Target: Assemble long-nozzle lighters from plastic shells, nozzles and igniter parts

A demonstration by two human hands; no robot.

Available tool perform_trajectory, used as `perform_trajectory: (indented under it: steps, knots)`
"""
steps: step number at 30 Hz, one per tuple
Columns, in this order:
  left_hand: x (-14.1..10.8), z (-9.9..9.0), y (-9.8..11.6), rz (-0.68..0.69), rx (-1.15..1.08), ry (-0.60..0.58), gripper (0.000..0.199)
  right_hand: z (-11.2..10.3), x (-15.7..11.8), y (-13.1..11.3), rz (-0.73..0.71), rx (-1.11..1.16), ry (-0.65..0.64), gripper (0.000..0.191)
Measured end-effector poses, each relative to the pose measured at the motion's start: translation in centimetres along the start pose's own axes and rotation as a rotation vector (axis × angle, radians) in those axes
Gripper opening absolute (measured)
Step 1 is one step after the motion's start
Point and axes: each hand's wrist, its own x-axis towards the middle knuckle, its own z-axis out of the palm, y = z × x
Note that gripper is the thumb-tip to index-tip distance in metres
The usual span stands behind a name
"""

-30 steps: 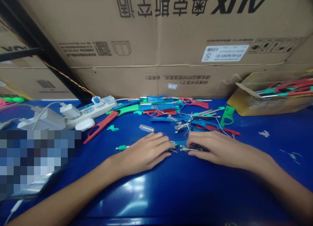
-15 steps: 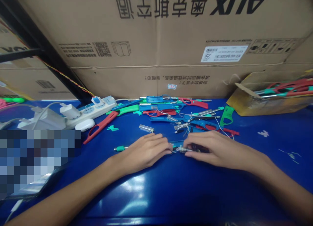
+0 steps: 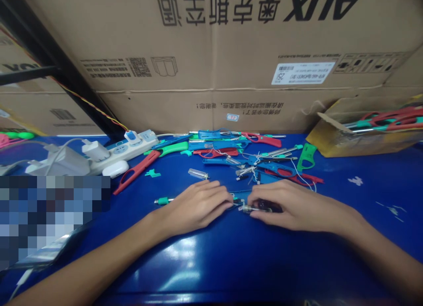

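Note:
My left hand (image 3: 198, 207) is closed on a lighter assembly whose green-collared metal tube (image 3: 162, 201) sticks out on the left. My right hand (image 3: 287, 204) pinches a small clear fuel tank (image 3: 253, 208) between thumb and fingers, close to my left fingertips. A dark object (image 3: 269, 205) lies under the right palm, partly hidden. Thin wires show between the hands. Behind them lies a pile of blue lighter shells (image 3: 218, 144), red lighter shells (image 3: 264, 139) and loose parts. Another clear tank (image 3: 198, 173) rests on the blue table beyond my left hand.
On the left are a white power strip (image 3: 122, 152) with plugs, a white case (image 3: 115, 169) and a pixelated area. An open carton (image 3: 333, 140) of red lighters stands at the right. A large cardboard box (image 3: 211, 46) rises behind the blue table (image 3: 198, 266).
My right hand has shifted slightly, and the clear tank in its fingers sits a little lower and shows more. My left hand is nearly unmoved.

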Motion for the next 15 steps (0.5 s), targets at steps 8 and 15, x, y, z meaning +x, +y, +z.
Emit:
perform_trajectory:
  steps: [8,15]
  knots:
    - [-0.02,0.1,-0.08,0.002,0.007,-0.006,0.026,0.2,0.12,0.24,-0.001,-0.003,0.011,0.024]
    - [0.02,0.2,-0.12,0.006,0.01,0.008,0.027,0.36,0.29,0.34,-0.014,-0.005,0.015,0.023]
